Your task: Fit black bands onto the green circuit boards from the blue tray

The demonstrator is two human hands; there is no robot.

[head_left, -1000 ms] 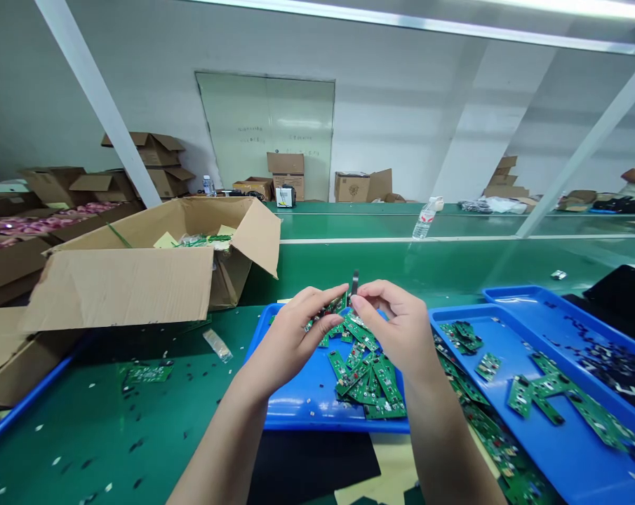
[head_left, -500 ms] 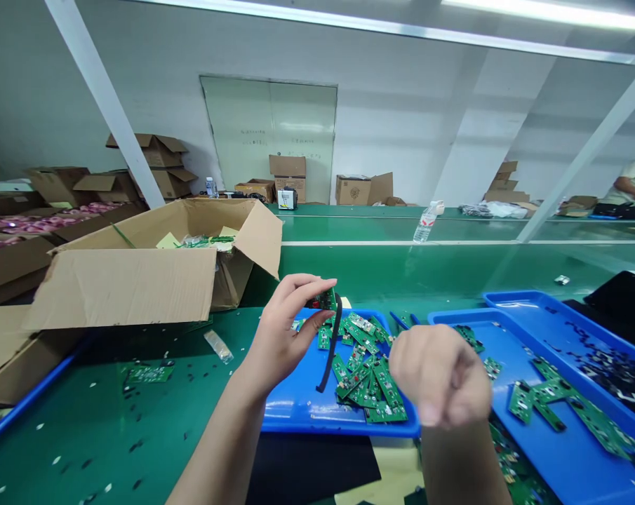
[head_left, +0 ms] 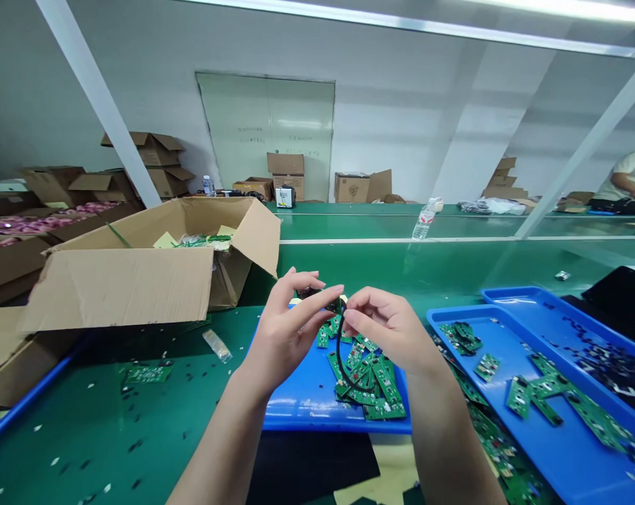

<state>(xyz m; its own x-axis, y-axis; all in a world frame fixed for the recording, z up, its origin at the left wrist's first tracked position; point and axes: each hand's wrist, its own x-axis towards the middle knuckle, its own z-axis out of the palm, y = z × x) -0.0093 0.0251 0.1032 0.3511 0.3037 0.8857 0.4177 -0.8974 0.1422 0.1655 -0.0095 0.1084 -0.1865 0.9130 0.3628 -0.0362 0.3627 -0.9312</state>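
Note:
My left hand (head_left: 288,330) holds a small green circuit board (head_left: 337,306) between thumb and fingers, above the middle blue tray (head_left: 296,400). From the board's right end a thin black strip (head_left: 339,351) hangs down in a curve. My right hand (head_left: 385,326) is closed in a pinch at the strip's upper end, its fingertips against the board's edge. Those fingertips partly hide the spot where strip and board meet. Below both hands lies a pile of green circuit boards (head_left: 383,386) in the tray.
On the right, one blue tray (head_left: 532,449) holds several boards and another (head_left: 511,294) holds small black parts. A large open carton (head_left: 122,287) stands at left. A water bottle (head_left: 426,219) stands at the back. Another person (head_left: 630,179) is at the far right.
My right hand has moved left and up from beside the pile to the board in my left hand. The black strip, nearly straight before, now bends toward the right.

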